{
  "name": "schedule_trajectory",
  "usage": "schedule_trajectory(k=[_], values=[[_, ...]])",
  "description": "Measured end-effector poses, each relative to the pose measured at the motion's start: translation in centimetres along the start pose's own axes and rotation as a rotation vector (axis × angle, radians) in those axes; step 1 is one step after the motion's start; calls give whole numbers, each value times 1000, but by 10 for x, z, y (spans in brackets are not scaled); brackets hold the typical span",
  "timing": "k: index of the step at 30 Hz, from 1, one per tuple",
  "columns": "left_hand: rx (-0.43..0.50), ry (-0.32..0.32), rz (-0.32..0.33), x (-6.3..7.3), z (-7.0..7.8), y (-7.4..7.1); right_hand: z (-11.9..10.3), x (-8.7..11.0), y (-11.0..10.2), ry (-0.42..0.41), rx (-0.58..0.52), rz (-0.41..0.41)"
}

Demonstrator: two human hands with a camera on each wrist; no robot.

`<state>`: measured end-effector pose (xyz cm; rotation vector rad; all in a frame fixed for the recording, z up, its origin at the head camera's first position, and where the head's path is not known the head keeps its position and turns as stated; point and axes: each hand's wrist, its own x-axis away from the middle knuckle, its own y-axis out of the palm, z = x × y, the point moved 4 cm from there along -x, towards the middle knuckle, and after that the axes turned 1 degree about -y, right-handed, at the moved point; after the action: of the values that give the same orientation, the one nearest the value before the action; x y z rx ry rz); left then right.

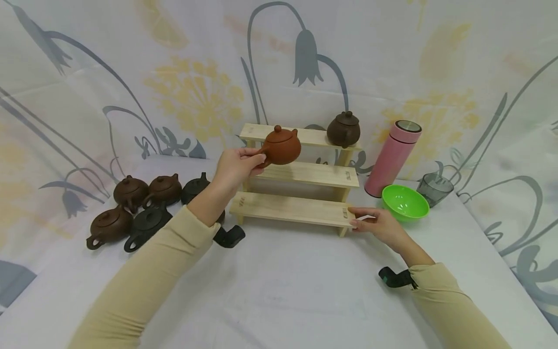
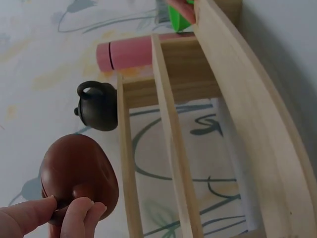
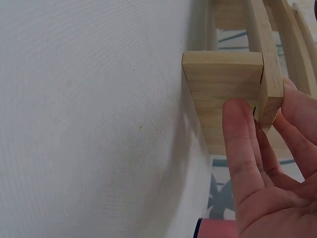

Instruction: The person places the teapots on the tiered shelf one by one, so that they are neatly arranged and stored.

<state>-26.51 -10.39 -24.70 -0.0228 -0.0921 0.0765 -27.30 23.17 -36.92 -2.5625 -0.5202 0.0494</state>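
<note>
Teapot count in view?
7 clearly visible: reddish-brown teapot in the left hand, dark brown teapot on the top wooden shelf, three brown teapots and two black teapots on the table at left. The left forearm may hide more; a dark sliver shows beside it.

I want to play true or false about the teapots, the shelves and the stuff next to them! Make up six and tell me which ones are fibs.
1. The left hand holds a reddish-brown teapot. True.
2. Both hands hold teapots. False: the right hand grips the end of the bottom shelf.
3. A dark brown teapot stands on the top shelf. True.
4. There are only two shelves. False: the wooden stand has three.
5. A bowl stands near a bottle. True.
6. The bottle is green. False: the bottle is pink, and the bowl is green.
</note>
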Motion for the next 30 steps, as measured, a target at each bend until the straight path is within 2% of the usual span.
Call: schedule_trajectory(k=[8, 16, 23, 27, 30], values=[[3, 45, 57, -25, 18, 21, 1, 0, -1, 5, -10, 10], [25, 62, 145, -43, 26, 42, 0, 0, -1, 10, -2, 10], [-96, 44, 264, -54, 25, 53, 1, 0, -1, 14, 11, 10], [-202, 72, 316, -55, 26, 56, 2, 0, 0, 14, 5, 8], [-221, 121, 321, -54, 29, 60, 1, 1, -1, 12, 11, 8]])
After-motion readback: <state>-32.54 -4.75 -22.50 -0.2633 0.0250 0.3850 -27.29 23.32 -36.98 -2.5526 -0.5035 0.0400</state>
